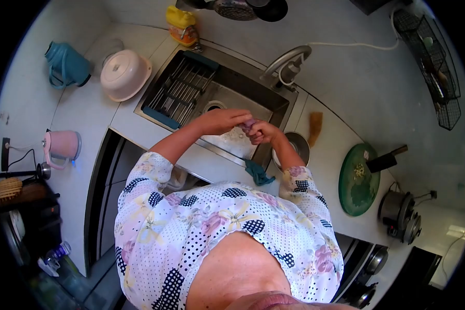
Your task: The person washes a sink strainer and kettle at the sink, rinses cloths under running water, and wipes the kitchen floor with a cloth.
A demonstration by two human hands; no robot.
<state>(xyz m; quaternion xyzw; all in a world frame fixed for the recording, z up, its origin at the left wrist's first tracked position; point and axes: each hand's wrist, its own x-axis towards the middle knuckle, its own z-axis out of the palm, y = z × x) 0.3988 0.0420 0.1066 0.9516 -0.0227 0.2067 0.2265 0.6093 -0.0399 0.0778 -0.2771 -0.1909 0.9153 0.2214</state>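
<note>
Over the metal sink [237, 144], both hands meet around a small purplish item [249, 124], too small to identify. My left hand [226, 121] comes from the left with its fingers closed on one end of it. From the right, my right hand [262, 133] is curled tightly around the other end. A drying rack [183, 85] spans the sink's left part. Beside my right forearm sits a metal bowl [298, 145], partly covered by that arm. A teal cloth [259, 172] hangs on the sink's front edge.
The faucet [287, 63] rises behind the sink. Left are a pink basin [123, 75], a teal jug [67, 64] and a pink kettle [62, 144]. Rightward lie a brush [315, 126], a green board [357, 186] with chopped bits, a cleaver [381, 163] and a cooker [395, 209].
</note>
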